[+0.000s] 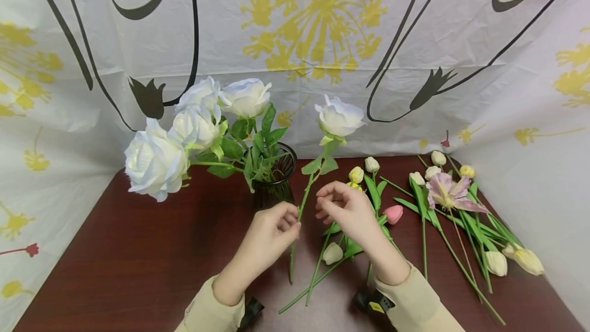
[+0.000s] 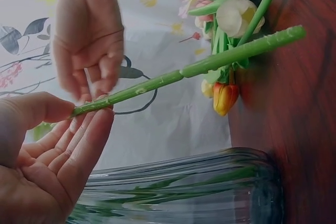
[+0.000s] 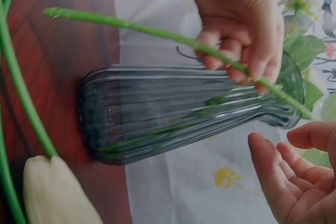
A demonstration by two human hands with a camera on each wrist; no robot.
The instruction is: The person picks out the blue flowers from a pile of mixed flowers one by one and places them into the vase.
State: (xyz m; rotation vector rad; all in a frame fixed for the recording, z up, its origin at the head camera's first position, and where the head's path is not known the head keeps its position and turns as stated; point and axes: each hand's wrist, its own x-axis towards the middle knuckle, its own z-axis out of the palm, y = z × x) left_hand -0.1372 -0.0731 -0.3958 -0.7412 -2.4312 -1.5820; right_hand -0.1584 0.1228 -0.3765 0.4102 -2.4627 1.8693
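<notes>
1. Left hand (image 1: pixel 269 234) pinches the white rose (image 1: pixel 339 117) by its green stem (image 2: pixel 184 72), thumb against fingertips.
2. Right hand (image 1: pixel 345 209) hovers just beside that stem, fingers loosely curled, holding nothing.
3. Beyond the left fingertips stands the dark glass vase (image 1: pixel 274 181), roses inside.
4. Loose tulips (image 1: pixel 442 193) lie on the table (image 1: pixel 138 260), right of the right fingers.

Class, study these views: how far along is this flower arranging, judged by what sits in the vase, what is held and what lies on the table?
Done: four white roses stand in the dark glass vase. In hand: the left hand pinches the stem of a fifth white rose, upright beside the vase; the right hand hovers close, holding nothing. Left: tulips and a lily lie loose on the table.
</notes>
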